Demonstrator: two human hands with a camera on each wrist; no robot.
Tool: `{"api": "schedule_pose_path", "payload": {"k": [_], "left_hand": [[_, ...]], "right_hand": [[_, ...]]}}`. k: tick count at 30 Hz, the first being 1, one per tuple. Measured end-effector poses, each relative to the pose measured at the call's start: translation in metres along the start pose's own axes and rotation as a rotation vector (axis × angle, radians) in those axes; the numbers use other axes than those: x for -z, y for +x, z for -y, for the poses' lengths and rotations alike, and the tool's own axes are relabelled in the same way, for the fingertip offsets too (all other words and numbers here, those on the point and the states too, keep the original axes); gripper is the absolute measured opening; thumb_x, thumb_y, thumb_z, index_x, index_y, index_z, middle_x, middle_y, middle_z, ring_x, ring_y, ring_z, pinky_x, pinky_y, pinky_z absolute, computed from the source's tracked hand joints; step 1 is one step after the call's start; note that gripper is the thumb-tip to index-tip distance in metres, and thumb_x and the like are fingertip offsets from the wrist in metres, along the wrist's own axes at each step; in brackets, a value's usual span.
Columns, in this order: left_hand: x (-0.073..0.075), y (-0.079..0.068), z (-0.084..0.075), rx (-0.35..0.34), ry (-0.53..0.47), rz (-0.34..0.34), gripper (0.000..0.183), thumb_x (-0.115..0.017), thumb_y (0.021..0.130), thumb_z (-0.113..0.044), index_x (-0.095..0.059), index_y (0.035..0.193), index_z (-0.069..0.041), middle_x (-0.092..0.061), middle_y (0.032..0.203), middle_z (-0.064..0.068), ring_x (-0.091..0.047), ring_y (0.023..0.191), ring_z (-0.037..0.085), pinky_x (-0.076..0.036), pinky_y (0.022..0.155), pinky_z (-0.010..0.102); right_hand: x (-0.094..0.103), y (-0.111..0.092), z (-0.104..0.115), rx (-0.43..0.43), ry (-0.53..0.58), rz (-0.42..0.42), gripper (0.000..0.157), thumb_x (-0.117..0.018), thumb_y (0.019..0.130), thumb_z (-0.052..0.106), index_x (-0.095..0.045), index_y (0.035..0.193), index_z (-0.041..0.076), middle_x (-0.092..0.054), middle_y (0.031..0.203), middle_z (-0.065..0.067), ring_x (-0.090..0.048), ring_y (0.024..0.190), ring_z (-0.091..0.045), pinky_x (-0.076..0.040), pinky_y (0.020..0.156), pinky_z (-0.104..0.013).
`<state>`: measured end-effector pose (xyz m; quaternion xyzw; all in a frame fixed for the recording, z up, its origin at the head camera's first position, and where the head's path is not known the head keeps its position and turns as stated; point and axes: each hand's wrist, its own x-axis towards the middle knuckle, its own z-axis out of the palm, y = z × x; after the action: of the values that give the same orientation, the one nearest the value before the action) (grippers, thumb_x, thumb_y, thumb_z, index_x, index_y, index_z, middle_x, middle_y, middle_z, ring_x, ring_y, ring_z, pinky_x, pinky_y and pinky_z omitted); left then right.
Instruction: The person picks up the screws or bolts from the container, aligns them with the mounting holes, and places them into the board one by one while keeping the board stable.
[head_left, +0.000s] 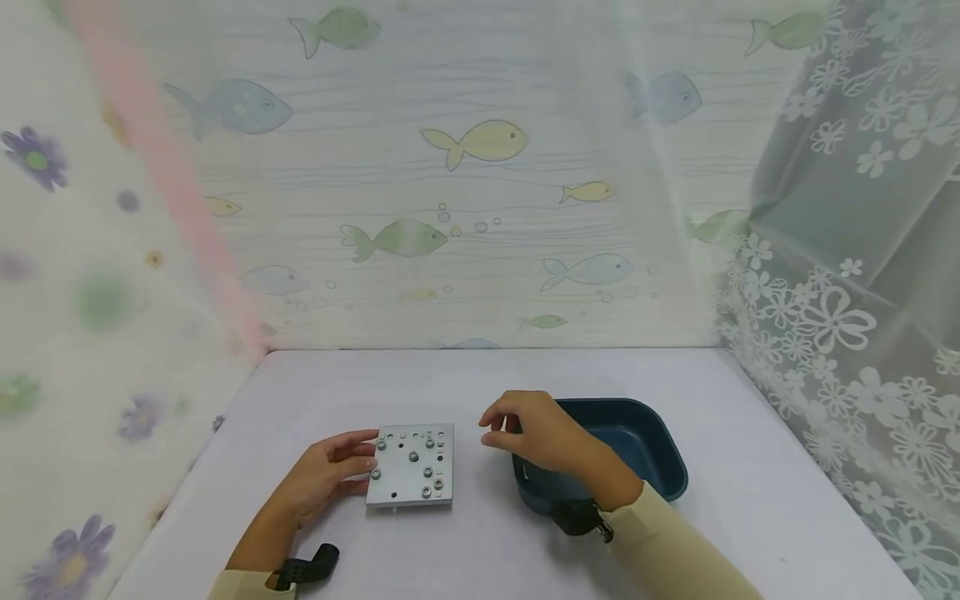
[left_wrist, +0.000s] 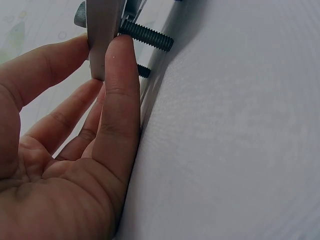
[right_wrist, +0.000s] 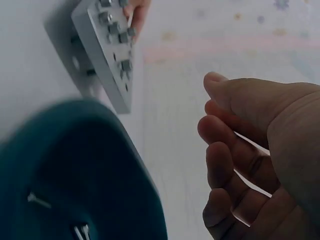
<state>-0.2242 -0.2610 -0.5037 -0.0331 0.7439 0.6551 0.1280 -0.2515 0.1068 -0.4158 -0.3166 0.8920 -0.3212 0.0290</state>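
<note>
My left hand (head_left: 327,477) pinches the left edge of a square silver metal plate (head_left: 401,483), thumb on one face and fingers behind. Several socket-head bolts (head_left: 413,456) stand in the plate's holes, among other holes with no bolt. In the left wrist view a threaded bolt shank (left_wrist: 150,36) sticks out beneath the plate, close to a fingertip. My right hand (head_left: 546,433) hovers over the left rim of a dark teal bin (head_left: 660,429), its fingers loosely curled with nothing between them. Small screws (right_wrist: 39,201) lie inside the bin in the right wrist view.
A white-covered table (head_left: 360,383) carries the plate and bin. Behind it hangs a curtain (head_left: 480,292) printed with fish. Floral cloth (head_left: 112,333) closes off the left side, and lace-patterned sheer fabric (head_left: 840,333) hangs along the right edge.
</note>
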Motion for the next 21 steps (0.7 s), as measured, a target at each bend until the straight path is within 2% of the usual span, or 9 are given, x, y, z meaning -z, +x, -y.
{"api": "schedule_pose_path", "payload": {"k": [8, 12, 21], "left_hand": [[0.000, 0.000, 0.000, 0.005, -0.011, -0.012, 0.065, -0.081, 0.091, -0.018, -0.055, 0.149, -0.011, -0.060, 0.138, 0.017, -0.068, 0.109, 0.024, -0.064, 0.083, 0.037], [0.000, 0.000, 0.000, 0.000, -0.015, -0.013, 0.065, -0.081, 0.091, -0.018, -0.054, 0.150, -0.011, -0.060, 0.138, 0.016, -0.068, 0.109, 0.024, -0.064, 0.083, 0.037], [-0.001, -0.002, 0.000, 0.005, -0.015, -0.018, 0.066, -0.082, 0.090, -0.019, -0.055, 0.149, -0.011, -0.060, 0.138, 0.016, -0.068, 0.109, 0.024, -0.064, 0.083, 0.038]], "right_hand": [[0.019, -0.004, -0.025, -0.058, 0.064, 0.004, 0.015, -0.077, 0.095, 0.034, -0.076, 0.110, 0.032, -0.066, 0.091, 0.019, -0.062, 0.085, -0.007, -0.057, 0.072, -0.026], [0.027, -0.006, -0.037, -0.076, 0.082, 0.015, 0.018, -0.077, 0.095, 0.034, -0.077, 0.111, 0.028, -0.069, 0.094, 0.016, -0.062, 0.086, -0.010, -0.056, 0.074, -0.027], [0.036, -0.008, -0.066, -0.105, 0.181, 0.048, 0.026, -0.076, 0.095, 0.038, -0.079, 0.117, 0.024, -0.077, 0.111, 0.010, -0.068, 0.104, -0.010, -0.057, 0.087, -0.025]]}}
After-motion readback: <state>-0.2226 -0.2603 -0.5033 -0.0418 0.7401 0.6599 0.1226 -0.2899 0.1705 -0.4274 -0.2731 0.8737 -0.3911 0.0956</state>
